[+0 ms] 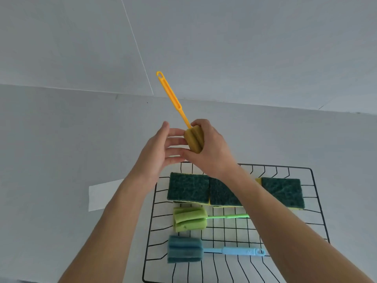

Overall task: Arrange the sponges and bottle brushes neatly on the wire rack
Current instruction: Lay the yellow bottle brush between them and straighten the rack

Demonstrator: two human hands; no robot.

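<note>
**Sponges on the rack, yellow brush held above it**

Sponges and bottle brushes lie on the black wire rack, which sits on a pale grey table. At far left a white sheet of paper lies flat on the table, just beside the rack's left edge.

Next, the left hand hovers above the rack's far edge, its fingers spread and pointing right, the tips touching or nearly touching the sponge head of the yellow bottle brush. The right hand grips that sponge head, fingers curled around it. The brush's handle slants up and to the left, away from the person, its hook end highest.

Below the hands, three green-topped sponges run in a row across the rack: the left sponge, the middle sponge touching it and partly hidden by the right forearm, and the right sponge beyond the arm. Nearer the person, the green bottle brush lies with its head to the left and its handle pointing right. Nearest, the blue bottle brush lies the same way, parallel to it.
</note>
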